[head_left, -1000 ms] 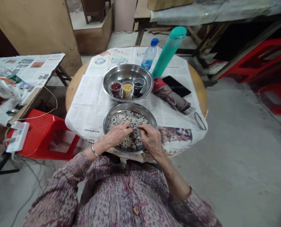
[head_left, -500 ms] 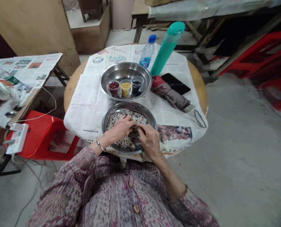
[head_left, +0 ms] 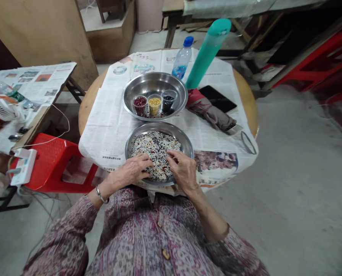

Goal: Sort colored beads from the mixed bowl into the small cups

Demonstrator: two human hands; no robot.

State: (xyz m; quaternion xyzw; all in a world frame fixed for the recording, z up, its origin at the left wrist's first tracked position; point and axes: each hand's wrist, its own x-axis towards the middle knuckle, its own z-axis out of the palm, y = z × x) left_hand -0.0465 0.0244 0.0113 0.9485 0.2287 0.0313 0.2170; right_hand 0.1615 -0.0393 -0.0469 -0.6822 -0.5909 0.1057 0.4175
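Observation:
A steel basin (head_left: 189, 147) on the near side of the round table holds a mix of white grains with dark, red and yellow beans among them. Over its left rim lies my left hand (head_left: 134, 168), fingers bent and apart, the tips touching the mix. My right hand (head_left: 184, 168) reaches over the right side, thumb and forefinger drawn together; whatever is between them is too small to make out. Behind, a second steel basin (head_left: 142, 86) holds three clear cups: one of red beans (head_left: 140, 102), one of yellow beans (head_left: 154, 105) and one of black beans (head_left: 168, 102).
Newspaper (head_left: 104, 126) covers the table. A water bottle (head_left: 182, 59), a tall teal bottle (head_left: 207, 55), a dark tablet-like slab (head_left: 218, 99) and a folded umbrella (head_left: 212, 113) stand or lie on the far right. At left are a red stool (head_left: 53, 161) and a power strip (head_left: 24, 166).
My hands have drawn apart: the left went left and down toward the rim, while the right stayed near its place. More of the mix shows between them. The view shifted slightly.

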